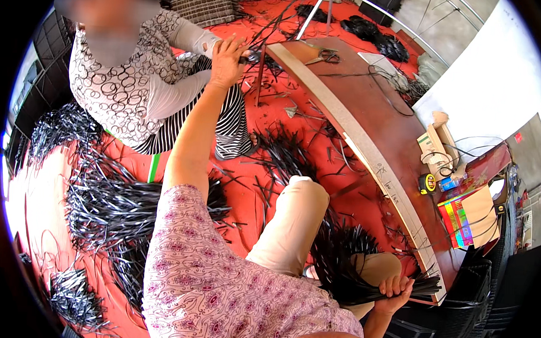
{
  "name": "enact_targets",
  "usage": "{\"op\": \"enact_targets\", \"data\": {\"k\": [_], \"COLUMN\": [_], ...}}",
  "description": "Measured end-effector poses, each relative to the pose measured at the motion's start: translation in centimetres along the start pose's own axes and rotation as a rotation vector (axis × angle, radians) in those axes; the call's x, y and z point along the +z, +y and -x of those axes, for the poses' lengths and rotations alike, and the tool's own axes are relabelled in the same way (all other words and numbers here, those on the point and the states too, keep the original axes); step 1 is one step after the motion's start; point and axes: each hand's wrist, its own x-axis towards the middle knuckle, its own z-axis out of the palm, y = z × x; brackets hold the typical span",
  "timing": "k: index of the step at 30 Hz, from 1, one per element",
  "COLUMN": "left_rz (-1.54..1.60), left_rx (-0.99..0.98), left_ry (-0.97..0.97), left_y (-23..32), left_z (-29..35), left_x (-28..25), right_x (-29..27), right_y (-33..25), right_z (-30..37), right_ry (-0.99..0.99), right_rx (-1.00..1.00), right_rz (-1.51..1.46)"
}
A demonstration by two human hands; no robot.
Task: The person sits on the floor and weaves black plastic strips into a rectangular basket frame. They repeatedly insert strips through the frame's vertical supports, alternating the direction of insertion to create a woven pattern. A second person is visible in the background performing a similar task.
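My left arm stretches far forward, and my left hand is beside the table's far end. Its fingers curl round a small dark thing, too small to make out. A co-worker's light sleeve comes up right behind that hand, and the co-worker's own hand is hidden there. Low at the right, my right hand is closed round a bundle of long black strips. The strip ends poke out past my fist by the table's near corner. The rest of the bundle spreads over my bent leg.
A brown table curves along the right, bearing scissors, a yellow tape measure and cardboard pieces. Heaps of black strips cover the red floor at left. The co-worker sits ahead.
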Motion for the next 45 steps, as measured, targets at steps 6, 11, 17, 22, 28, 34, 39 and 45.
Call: {"op": "enact_targets", "data": {"k": [6,11,17,22,28,34,39,45], "left_rz": [0.482,1.298,1.169,1.093,1.171,1.323,1.201,1.107], "left_rx": [-0.314,-0.764,-0.956,-1.123,-1.042,-1.110,-1.015,-0.857], "left_ry": [-0.075,-0.051,0.003,-0.093,-0.473,-0.582,-0.709,-0.701], "left_y": [-0.9,1.6,3.2,10.9,23.8,36.6,35.7,37.8], "left_z": [-1.5,-3.2,-2.6,3.1,20.1,19.8,17.1,16.4], "left_x": [1.5,3.7,5.2,0.9,-6.4,-18.4,-20.7,-20.0], "right_x": [-1.5,-3.1,-4.2,-5.8,-9.3,-11.5,-12.7,-13.2], "right_y": [0.4,0.8,0.7,0.1,-0.7,-0.3,-0.2,-0.6], "right_z": [-0.7,-1.2,-0.6,0.2,1.3,2.3,3.4,3.7], "right_ry": [0.030,0.042,0.013,0.143,0.123,-0.068,-0.060,-0.086], "right_rx": [0.036,0.041,0.036,-0.001,-0.057,-0.052,-0.116,-0.153], "right_rz": [-0.085,-0.105,-0.127,-0.174,-0.274,-0.412,-0.469,-0.448]}}
